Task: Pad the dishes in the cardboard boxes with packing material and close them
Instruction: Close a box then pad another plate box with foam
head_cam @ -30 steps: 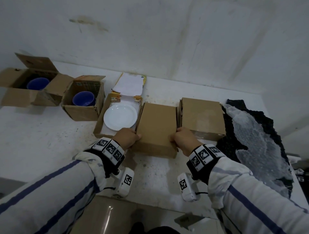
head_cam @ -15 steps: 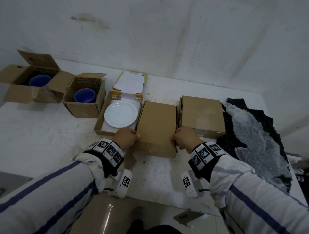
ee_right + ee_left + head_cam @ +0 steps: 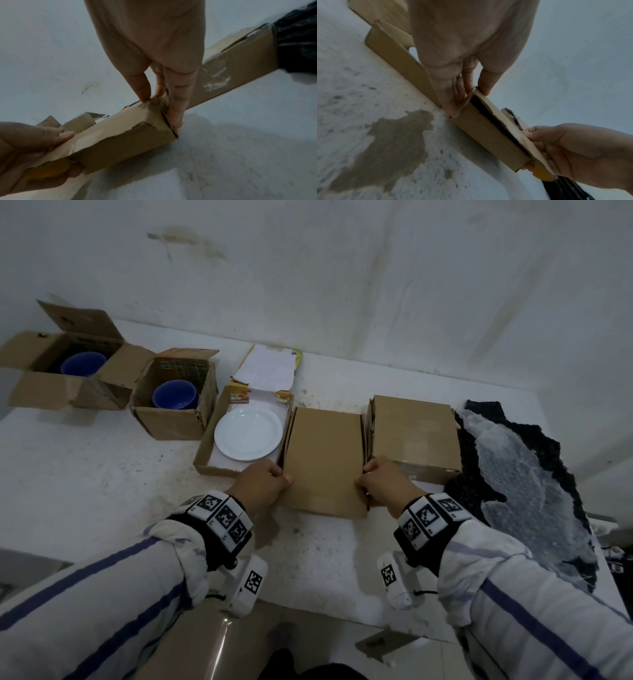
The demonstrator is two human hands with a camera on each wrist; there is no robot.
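Our left hand point(image 3: 262, 486) and right hand point(image 3: 383, 486) pinch lid point(image 3: 325, 460) near corners, thumbs atop, fingers down box point(image 3: 489, 136) sides.

The left hand point(image 3: 467, 44) reaches down to one near corner of a flat cardboard box point(image 3: 489, 136), thumb on the lid's edge, fingers point(image 3: 452, 102) down the side wall. The right hand point(image 3: 576, 152) pinches the other near corner. The lid stands slightly ajar, a dark gap beneath it. The box rests on a white, stained surface point(image 3: 368, 135).
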